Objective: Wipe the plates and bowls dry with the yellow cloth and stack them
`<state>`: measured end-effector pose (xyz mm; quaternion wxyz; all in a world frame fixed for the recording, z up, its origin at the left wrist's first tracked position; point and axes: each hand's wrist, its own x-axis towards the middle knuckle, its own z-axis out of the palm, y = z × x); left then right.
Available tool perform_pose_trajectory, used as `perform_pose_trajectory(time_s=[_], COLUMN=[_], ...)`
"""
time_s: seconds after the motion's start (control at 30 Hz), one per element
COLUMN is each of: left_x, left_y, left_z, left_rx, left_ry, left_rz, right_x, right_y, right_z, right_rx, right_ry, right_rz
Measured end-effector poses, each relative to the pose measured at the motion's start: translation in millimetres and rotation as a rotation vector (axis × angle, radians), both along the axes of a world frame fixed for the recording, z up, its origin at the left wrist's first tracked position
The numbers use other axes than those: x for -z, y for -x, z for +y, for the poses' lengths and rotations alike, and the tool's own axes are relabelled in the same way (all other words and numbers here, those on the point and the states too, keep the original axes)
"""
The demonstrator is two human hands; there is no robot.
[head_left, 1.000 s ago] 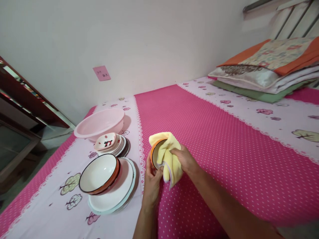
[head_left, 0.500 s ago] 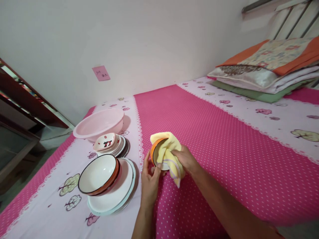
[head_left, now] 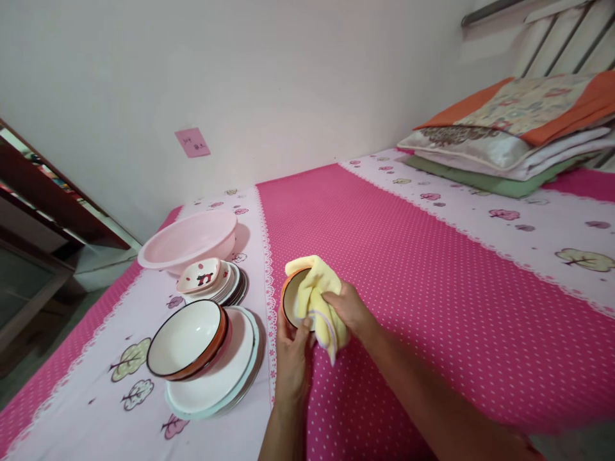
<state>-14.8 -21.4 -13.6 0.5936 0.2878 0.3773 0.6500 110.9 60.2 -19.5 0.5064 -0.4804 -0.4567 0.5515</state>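
A small orange bowl (head_left: 291,302) with a white inside and dark rim is tilted on its side above the pink bedspread. My left hand (head_left: 293,346) grips its lower edge, thumb on the inside. A yellow cloth (head_left: 317,288) drapes over the bowl's upper right rim and into its hollow. My right hand (head_left: 346,308) is closed on this cloth, pressing it against the bowl; part of the bowl is hidden beneath it. Left of my hands, larger brown bowls (head_left: 188,339) with white insides sit on a stack of plates (head_left: 240,384).
Behind the plates stand small dishes (head_left: 199,276) in a stack and a pink basin (head_left: 189,240). Folded bedding and pillows (head_left: 504,137) are piled at the far right by the bed's headboard (head_left: 567,38). A pink note (head_left: 192,142) is stuck on the wall (head_left: 298,83).
The small bowl has turned a little, so more of its white inside faces me. My right hand and the cloth have shifted slightly left across it.
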Motion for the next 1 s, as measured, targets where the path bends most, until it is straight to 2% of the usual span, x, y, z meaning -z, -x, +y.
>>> perform_pose_trajectory(time_s=[0.13,0.27,0.33,0.4,0.47,0.57,0.63,0.8,0.9,1.0], left_x=[-2.5,0.2,1.6,1.3,-1.3,-7.0,-9.8,-10.8,-10.1,-7.2], left_y=[0,0,-1,1,4,10,13,13,14,16], left_z=[-1,-1,-1,1,3,5,6,6,5,3], left_rx=[-0.113,-0.133,-0.144,-0.174,-0.218,-0.264,-0.26,-0.217,-0.216,-0.204], left_ry=[-0.02,-0.025,-0.025,-0.014,0.029,0.098,0.108,0.101,0.077,0.101], left_rz=[0.065,0.069,0.054,0.024,-0.027,-0.124,-0.177,-0.257,-0.261,-0.18], right_x=[0.4,-14.3,-25.3,-36.0,-43.1,-40.2,-30.0,-5.6,-4.8,-15.3], right_y=[0,-29,-47,-64,-78,-87,-82,-38,-20,-27], right_z=[-2,-3,-3,-3,-1,6,8,-5,-12,-10], right_rx=[-0.107,-0.303,-0.345,-0.295,-0.168,-0.024,-0.062,-0.405,-0.483,-0.499], right_ry=[-0.025,-0.036,-0.018,-0.007,-0.021,-0.048,-0.039,-0.066,-0.115,-0.149], right_rz=[-0.028,-0.148,-0.166,-0.17,-0.171,-0.202,-0.288,-0.413,-0.461,-0.474])
